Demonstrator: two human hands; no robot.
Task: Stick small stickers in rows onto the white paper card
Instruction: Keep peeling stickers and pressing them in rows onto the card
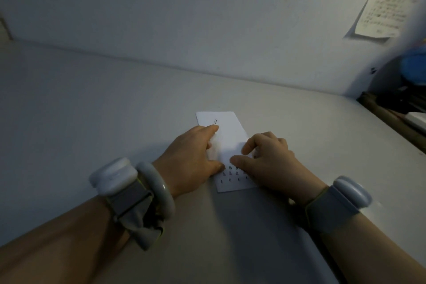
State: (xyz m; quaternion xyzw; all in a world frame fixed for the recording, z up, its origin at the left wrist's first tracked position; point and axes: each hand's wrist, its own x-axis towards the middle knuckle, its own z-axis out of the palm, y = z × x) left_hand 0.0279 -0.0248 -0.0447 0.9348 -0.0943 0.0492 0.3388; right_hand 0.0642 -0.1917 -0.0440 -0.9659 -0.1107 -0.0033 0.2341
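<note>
Pale grey table (115, 108) filling most of the view, backed by a whitish wall (184, 11) with a handwritten paper note (380, 18) hanging at upper right. Dark clutter (405, 90) beyond the table's right edge, too dim to identify. Two bare forearms reaching in from below, each strapped with a grey band and a pale rounded device; on the left wrist also a pale bangle (159, 189). White paper card (227, 131) lying flat near the table's middle, long side running away from the viewer, between and partly under both hands. Left hand (191, 159) resting on the card's left edge, fingers stretched forward and lying flat, thumb tip pressed down near the lower rows. Right hand (274, 159) on the card's right side, fingers bent with tips touching the paper; pinching something or only pressing, impossible to tell. Small stickers (232, 174) in rows at the card's near end, a few more marks near the far end by the left fingertips.
</note>
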